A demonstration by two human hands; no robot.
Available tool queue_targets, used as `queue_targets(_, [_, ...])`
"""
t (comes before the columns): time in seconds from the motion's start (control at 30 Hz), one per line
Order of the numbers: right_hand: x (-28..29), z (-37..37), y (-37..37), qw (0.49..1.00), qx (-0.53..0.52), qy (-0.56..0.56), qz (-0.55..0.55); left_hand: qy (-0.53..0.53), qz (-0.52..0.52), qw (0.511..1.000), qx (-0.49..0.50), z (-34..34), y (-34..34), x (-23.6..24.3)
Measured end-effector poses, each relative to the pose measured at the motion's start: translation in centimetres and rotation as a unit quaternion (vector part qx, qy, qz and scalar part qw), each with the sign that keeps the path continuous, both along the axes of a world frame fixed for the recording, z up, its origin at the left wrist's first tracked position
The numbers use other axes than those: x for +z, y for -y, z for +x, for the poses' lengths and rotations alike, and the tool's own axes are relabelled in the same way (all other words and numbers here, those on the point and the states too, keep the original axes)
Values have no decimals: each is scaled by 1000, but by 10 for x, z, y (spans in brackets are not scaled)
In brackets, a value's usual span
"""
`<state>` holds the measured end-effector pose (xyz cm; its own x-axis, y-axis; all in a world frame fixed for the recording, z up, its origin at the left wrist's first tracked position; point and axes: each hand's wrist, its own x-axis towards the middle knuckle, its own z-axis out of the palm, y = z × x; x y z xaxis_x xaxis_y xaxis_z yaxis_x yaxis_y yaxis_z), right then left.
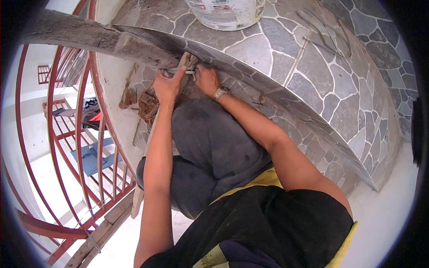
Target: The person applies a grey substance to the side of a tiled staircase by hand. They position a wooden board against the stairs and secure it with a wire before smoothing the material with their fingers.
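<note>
A pale cord point(189, 72) runs between my two hands, across the upright end of a wooden stick point(187, 60). My left hand point(168, 85) is closed on the cord to the left of the stick, thumb raised. On the other side my right hand point(207, 80), with a watch on its wrist, pinches the cord close to the stick. Just beyond my hands, a rough wooden beam point(89, 35) comes in from the left and meets the stick by the tiled step's edge. Whether the cord is knotted is too small to tell.
The stone-patterned step point(313, 89) curves along the right with a sharp edge. On it stand a white bucket point(227, 13) and a loose loop of cord point(335, 40). Red railings point(56, 134) rise at left. Broken brown pieces point(148, 106) lie beside my left forearm.
</note>
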<state>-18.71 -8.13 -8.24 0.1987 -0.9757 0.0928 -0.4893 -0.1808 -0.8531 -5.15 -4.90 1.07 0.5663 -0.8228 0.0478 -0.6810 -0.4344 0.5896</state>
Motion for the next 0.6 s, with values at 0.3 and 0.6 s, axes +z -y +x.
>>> queue_targets(0.3, [37,-21,-21,939,17,257,226,-7,2,1000,-4,-5,3,3])
queue_targets(0.6, [122,-6,6,959,75,265,-70,-29,-27,999,-5,0,6,-10])
